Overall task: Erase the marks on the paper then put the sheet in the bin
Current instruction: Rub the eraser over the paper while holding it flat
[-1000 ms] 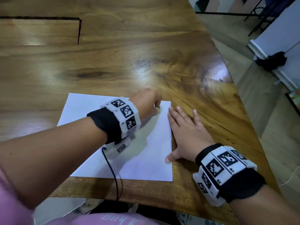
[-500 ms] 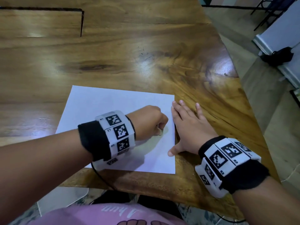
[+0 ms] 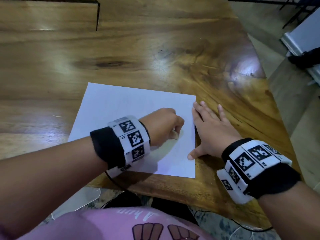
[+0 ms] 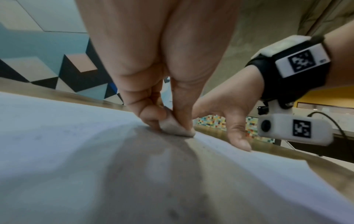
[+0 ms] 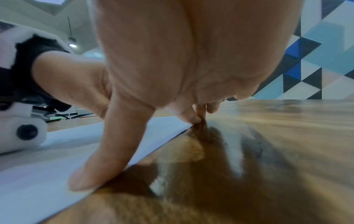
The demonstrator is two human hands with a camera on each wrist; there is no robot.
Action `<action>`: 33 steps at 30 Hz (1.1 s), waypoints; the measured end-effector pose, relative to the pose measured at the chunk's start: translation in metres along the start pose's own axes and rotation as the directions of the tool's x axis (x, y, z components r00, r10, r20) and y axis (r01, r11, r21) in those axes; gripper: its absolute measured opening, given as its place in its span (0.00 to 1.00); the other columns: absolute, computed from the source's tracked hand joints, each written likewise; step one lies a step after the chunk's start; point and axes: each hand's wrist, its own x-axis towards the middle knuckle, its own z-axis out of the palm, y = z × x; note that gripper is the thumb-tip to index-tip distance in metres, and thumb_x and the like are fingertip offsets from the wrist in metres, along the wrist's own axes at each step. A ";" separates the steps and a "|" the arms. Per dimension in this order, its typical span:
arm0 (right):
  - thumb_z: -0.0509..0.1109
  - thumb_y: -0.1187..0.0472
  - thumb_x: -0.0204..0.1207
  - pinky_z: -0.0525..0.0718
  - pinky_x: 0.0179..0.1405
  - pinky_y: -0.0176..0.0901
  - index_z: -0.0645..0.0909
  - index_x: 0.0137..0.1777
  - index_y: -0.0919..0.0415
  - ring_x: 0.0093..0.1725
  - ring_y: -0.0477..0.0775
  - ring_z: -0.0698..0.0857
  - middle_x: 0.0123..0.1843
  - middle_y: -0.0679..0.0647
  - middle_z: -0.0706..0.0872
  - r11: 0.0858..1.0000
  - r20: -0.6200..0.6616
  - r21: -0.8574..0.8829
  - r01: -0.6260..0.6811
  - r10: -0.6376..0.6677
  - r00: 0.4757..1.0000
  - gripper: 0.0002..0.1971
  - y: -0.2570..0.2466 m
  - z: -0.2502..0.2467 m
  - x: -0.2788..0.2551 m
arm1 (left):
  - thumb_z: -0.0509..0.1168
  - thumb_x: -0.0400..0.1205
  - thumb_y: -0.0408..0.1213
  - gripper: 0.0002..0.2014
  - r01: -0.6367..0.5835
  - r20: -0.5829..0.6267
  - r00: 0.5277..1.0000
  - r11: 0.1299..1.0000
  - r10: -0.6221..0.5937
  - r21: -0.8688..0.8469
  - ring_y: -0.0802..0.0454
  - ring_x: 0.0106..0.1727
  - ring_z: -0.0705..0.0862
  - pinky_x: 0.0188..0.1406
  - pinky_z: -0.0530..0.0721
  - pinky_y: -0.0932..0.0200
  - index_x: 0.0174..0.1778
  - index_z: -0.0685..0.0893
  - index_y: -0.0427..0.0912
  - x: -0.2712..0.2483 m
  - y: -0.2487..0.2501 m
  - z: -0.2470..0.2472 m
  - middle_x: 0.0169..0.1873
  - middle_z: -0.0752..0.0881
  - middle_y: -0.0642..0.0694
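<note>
A white sheet of paper (image 3: 121, 110) lies flat near the front edge of the wooden table (image 3: 155, 49). My left hand (image 3: 166, 127) pinches a small pale eraser (image 4: 176, 128) and presses it on the right half of the paper (image 4: 57, 136). Faint grey marks show on the sheet close to the eraser. My right hand (image 3: 207, 134) lies flat with straight fingers along the sheet's right edge; its thumb (image 5: 99, 163) presses on the paper (image 5: 28, 174) and its fingertips touch the edge farther back. No bin is in view.
The table's right edge (image 3: 270, 94) drops to a tiled floor. A dark object (image 3: 304, 59) lies on the floor by a white wall base at the far right. A cable (image 3: 110, 179) hangs from my left wristband over the table's front edge.
My left hand with the eraser has moved toward me down the paper, from near its top right corner to the middle right. The right hand has stayed flat on the sheet's edge.
</note>
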 end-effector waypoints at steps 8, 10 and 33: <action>0.74 0.30 0.58 0.29 0.79 0.60 0.30 0.82 0.64 0.81 0.50 0.27 0.84 0.52 0.29 1.000 0.010 0.000 -0.007 0.007 1.000 0.69 -0.001 -0.001 0.000 | 0.59 0.72 0.26 0.08 0.017 0.071 0.997 1.000 -0.017 -0.001 0.45 0.37 0.79 0.40 0.80 0.54 0.42 0.83 0.35 -0.047 -0.019 0.029 0.36 0.76 0.44; 0.75 0.32 0.59 0.30 0.80 0.56 0.31 0.82 0.64 0.81 0.51 0.28 0.84 0.53 0.29 1.000 0.004 0.030 0.007 -0.007 1.000 0.69 -0.002 -0.001 0.000 | 0.60 0.70 0.24 0.09 -0.014 0.056 0.998 0.999 0.012 0.050 0.44 0.38 0.79 0.37 0.79 0.53 0.39 0.83 0.39 -0.048 -0.021 0.034 0.38 0.75 0.45; 0.71 0.29 0.62 0.33 0.81 0.57 0.29 0.82 0.59 0.82 0.51 0.32 0.83 0.52 0.27 0.988 -0.034 0.152 0.020 -0.015 0.999 0.66 -0.018 0.010 0.002 | 0.66 0.73 0.31 0.01 0.010 0.005 1.000 0.998 -0.011 0.064 0.48 0.38 0.76 0.38 0.71 0.60 0.38 0.83 0.38 0.014 -0.013 -0.008 0.34 0.79 0.47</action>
